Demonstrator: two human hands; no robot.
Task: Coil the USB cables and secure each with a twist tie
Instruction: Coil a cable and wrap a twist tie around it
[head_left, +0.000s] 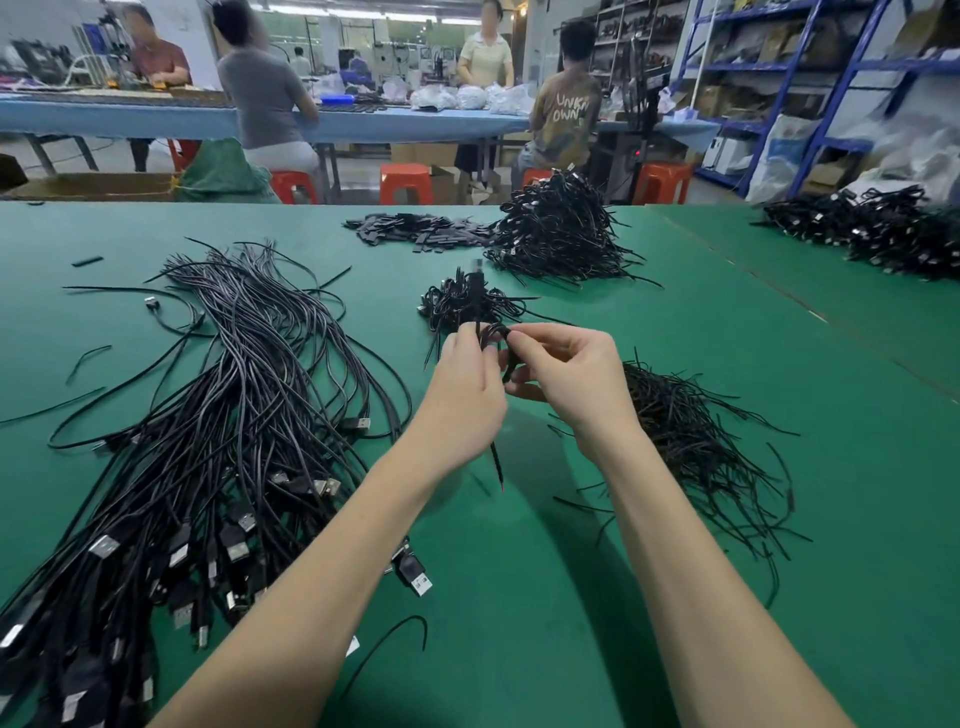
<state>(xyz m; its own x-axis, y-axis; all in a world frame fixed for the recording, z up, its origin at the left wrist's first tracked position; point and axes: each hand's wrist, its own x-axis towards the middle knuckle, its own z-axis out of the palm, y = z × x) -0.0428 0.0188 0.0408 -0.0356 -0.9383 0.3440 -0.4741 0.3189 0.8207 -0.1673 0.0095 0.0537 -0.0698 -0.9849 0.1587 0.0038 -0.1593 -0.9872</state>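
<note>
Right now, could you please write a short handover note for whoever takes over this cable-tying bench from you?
Left hand grips a coiled cable above the table; its tail hangs below the hand.
Right hand pinches the coil's top, apparently working a twist tie; the tie itself is too small to make out.
Loose cables lie uncoiled on the left, plugs toward you.
Twist ties are heaped on the right.
Done: a small pile of tied coils just beyond the hands, a larger pile farther back.
Left: finish this coil, then work through the loose cables.
</note>
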